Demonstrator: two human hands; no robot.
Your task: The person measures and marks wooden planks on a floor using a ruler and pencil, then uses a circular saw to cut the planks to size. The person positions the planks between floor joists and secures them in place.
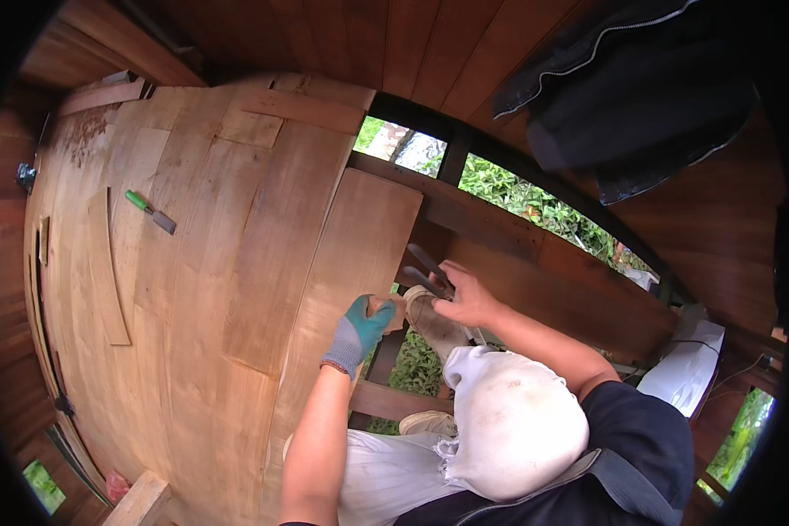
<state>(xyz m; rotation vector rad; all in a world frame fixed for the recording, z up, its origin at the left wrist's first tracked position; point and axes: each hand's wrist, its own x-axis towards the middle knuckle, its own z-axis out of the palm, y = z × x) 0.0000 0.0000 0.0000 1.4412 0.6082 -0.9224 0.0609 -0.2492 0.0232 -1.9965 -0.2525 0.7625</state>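
The person's two hands work apart from each other, near the centre of the frame. The left hand (366,329), in a teal and grey glove, is clamped on a small piece of wood (396,313) just right of centre, at the edge of the plank floor (197,289). A little to the right of it, the bare right hand (470,295) grips a tool with two dark handles (426,259); the handles point toward the upper left, spread slightly apart, and the tool's working end cannot be made out clearly.

Directly below the tool, a worn shoe (437,329) stands over a gap in the floor, where green plants (416,361) show through. A wooden crosspiece (394,401) spans that gap in the lower centre. The person's white-trousered knee (522,408) fills much of the lower right of centre.

In the left part of the frame, a flat-bladed tool with a green handle (152,212) lies on the planks, with a long thin strip of wood (107,272) just beside it. At the upper right hangs a dark garment (640,110) with a zip.
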